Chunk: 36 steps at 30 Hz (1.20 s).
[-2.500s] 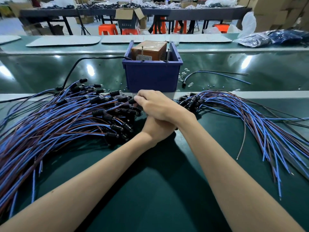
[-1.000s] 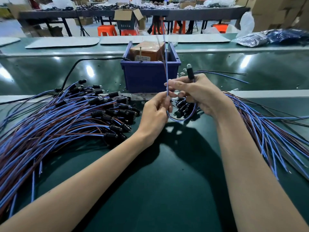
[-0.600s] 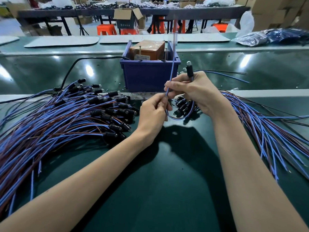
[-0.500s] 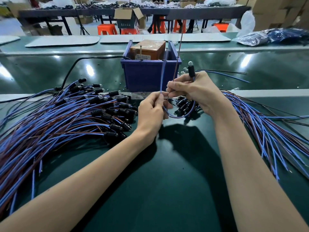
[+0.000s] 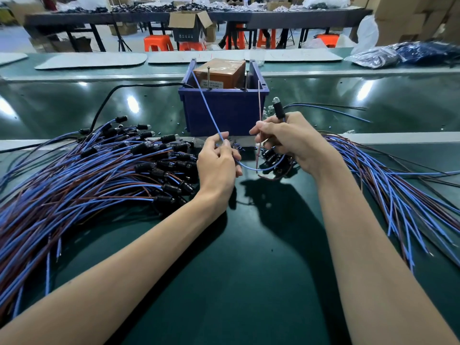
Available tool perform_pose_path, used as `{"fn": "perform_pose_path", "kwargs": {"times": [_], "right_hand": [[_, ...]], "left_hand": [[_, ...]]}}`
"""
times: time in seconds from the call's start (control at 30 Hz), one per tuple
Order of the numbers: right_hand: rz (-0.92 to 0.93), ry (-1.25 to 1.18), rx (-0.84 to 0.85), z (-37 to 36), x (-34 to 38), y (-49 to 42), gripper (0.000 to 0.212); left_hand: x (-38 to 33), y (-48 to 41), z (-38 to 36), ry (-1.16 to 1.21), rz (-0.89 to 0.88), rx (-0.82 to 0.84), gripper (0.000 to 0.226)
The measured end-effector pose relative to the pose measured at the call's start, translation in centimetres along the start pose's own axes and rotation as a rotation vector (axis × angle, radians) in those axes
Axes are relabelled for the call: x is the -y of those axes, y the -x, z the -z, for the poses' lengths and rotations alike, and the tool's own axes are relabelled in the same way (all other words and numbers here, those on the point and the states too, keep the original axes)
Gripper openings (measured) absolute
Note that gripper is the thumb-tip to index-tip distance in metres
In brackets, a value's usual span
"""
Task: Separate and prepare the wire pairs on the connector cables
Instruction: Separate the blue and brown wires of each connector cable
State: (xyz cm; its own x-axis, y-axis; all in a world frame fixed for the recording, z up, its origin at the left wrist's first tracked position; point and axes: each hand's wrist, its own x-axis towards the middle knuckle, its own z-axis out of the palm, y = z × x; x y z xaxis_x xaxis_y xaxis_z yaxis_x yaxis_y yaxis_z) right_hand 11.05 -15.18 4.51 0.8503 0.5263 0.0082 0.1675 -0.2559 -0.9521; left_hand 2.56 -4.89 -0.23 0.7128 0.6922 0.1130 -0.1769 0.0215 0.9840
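Left hand (image 5: pixel 216 165) in front of blue bin (image 5: pixel 236 113): thumb, forefinger pinch blue wire (image 5: pixel 207 105). Right hand (image 5: pixel 293 143) beside it: fingers curled round connector (image 5: pixel 278 109), pinching brown wire (image 5: pixel 259 108). Risk: hard sideways pull strains wires at connector; loose pinch lets wire slip.

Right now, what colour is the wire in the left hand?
Blue wire in the left hand; head view.

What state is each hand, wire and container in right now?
Left hand, pinching the blue wire.
Right hand, gripping the connector, thumb against the brown wire.
Blue wire, angled left, apart from the brown wire.
Brown wire, standing upright.
Connector, upright in the fist.
Bin, open, holding a box.
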Motion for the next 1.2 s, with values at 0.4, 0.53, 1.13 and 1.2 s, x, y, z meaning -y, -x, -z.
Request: {"fn": "perform_pose_path", "kwargs": {"times": [0.4,0.53,1.13,1.2], "right_hand": [[0.037,0.001,0.034,0.00,0.00,0.03,0.023],[0.046,0.001,0.052,0.01,-0.01,0.06,0.022],[0.104,-0.031,0.131,0.22,0.17,0.31,0.020],[0.112,-0.034,0.139,0.23,0.14,0.30,0.019]], "left_hand": [[-0.01,-0.10,-0.19,0.016,0.093,0.041,0.023],[0.09,-0.12,-0.16,-0.006,0.102,0.064,0.025],[0.03,0.14,-0.23,-0.099,0.088,0.130,0.029],[0.02,0.20,-0.25,-0.110,0.077,0.137,0.031]]}}
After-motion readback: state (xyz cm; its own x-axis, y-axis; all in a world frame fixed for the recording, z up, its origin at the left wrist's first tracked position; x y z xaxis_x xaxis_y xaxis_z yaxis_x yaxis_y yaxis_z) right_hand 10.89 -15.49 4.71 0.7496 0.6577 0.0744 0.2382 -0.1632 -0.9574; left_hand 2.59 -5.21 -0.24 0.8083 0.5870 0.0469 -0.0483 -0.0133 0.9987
